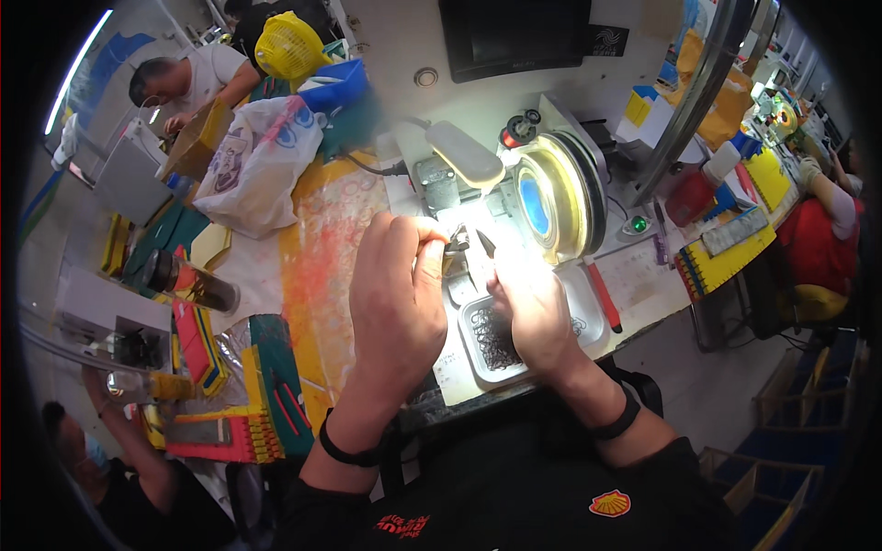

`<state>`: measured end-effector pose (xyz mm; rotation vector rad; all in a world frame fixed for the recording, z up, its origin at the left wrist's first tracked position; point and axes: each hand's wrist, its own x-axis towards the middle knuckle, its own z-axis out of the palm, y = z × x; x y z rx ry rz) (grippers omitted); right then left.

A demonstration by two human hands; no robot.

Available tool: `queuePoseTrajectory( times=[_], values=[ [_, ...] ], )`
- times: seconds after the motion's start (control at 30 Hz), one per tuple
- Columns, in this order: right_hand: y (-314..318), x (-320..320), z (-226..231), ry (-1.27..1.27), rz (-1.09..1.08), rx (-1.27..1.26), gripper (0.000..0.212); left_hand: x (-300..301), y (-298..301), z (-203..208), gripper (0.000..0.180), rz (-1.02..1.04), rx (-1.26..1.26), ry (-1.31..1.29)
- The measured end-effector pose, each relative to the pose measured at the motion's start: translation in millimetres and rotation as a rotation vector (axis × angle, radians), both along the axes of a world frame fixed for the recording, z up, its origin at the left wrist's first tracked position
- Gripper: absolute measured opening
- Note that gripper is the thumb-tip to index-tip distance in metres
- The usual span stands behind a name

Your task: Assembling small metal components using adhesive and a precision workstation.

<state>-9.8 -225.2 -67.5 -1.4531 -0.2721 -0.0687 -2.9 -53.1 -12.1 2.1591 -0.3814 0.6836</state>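
My left hand (400, 285) is closed in a pinch on a small dark metal piece (457, 241), too small to name. Beside it, my right hand (533, 317) is closed round a slim tool with a dark pointed tip (486, 242); glare hides most of this tool. The tip is close to the metal piece, and I cannot tell whether they touch. Below my right hand, a white tray (503, 375) holds a heap of thin dark curved pieces (496, 340). A lit lamp (466, 154) hangs just beyond my fingers.
A large round wheel-like spool (556, 197) stands right of the lamp, near a red-handled tool (604, 296). A monitor (514, 37) is at the back. Leftward are a white plastic bag (257, 165) and a jar (202, 285). A metal pole (694, 106) rises at right. Other people sit nearby.
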Motion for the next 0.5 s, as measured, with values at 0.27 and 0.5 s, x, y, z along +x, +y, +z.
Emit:
queuePoseTrajectory(
  times=[0.27,0.5],
  values=[
    [-15.7,-23.5,5.7,-0.363,-0.244,-0.737,0.018,-25.5,99.1,13.6,0.004,-0.207,-0.772,0.421],
    [-1.6,-13.8,22.4,-0.525,-0.207,-1.053,0.010,-41.6,102.0,16.5,0.024,0.112,-0.658,0.342]
  ],
)
